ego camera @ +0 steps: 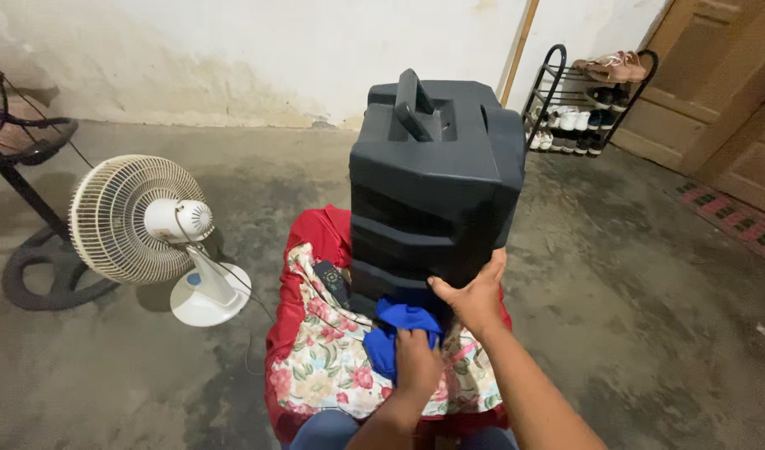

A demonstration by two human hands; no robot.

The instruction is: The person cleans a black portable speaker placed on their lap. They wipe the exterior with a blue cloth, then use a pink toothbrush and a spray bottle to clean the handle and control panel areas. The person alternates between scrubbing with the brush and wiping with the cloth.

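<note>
Left hand (417, 360): at 6 o'clock in the view, fingers bunched and pinching a blue cloth (401, 332), pressing it against the lower front of the box.
Right hand (474, 296): just right of the left, at about 5 o'clock from the box's middle; fingers spread flat on the lower right edge, seemingly to steady the tall box while the cloth works.
Black box (436, 179): a large, ribbed black plastic case, likely a portable speaker, with a carry handle (413, 105) on top. It stands upright at the centre of the view, tilted slightly away, resting on the covered seat.
Seat (316, 242): a red support under the box, draped with a floral cloth (332, 367), which probably serves as padding.
Remote (334, 282): a small dark one lies on the floral cloth, at 8 o'clock from the box, touching or just beside its base.
White fan (140, 221): on the floor at 9 o'clock, well apart.
Shoe rack (584, 100): at 1 o'clock by the wall, holding shoes.
Floor (632, 300): bare concrete.
</note>
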